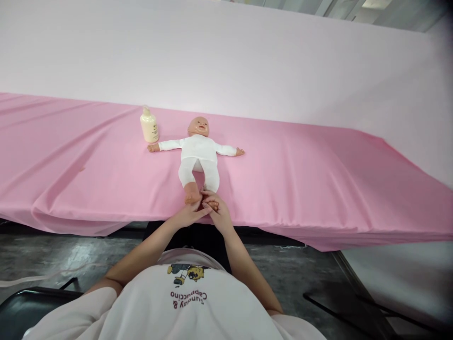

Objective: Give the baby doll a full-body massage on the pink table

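Note:
A baby doll in white clothes lies on its back with its arms spread and its bare feet toward me. My right hand is wrapped around the doll's foot on the right side, with the toes showing between the fingers. From the other side, my left hand closes on the same foot, its thumb lying across near the sole. Its fingers are partly hidden under the doll's other foot, which rests against that hand.
A cream pump bottle stands beside the doll's outstretched hand on the left. Pink cloth with folds covers the table, whose front edge is close to my body. Behind it rises a white panel. A black chair is at lower left.

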Demonstrator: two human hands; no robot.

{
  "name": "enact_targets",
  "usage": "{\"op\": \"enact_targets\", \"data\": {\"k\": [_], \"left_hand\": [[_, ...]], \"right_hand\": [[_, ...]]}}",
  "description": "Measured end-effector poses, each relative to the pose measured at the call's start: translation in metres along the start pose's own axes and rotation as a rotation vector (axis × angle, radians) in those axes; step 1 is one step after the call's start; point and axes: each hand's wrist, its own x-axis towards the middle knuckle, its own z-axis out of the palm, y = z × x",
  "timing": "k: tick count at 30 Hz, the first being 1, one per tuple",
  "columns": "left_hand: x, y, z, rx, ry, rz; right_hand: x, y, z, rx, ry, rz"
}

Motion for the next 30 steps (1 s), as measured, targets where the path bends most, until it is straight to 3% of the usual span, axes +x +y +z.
{"op": "enact_targets", "data": {"k": [4,8,19,30], "left_hand": [[0.003,-0.003,-0.006,0.653,-0.195,0.030],[0.006,-0.007,-0.013,0.927,-0.310,0.090],[0.007,-0.007,-0.013,0.960,-0.298,0.155],[0.009,-0.017,-0.017,0.927,-0.272,0.214]], "right_hand": [[-0.001,-0.001,0.001,0.026,0.068,0.035],[-0.001,0.001,0.002,0.036,0.123,0.057],[0.002,-0.003,0.001,-0.030,0.069,0.095],[0.000,-0.002,0.004,0.098,0.195,0.148]]}}
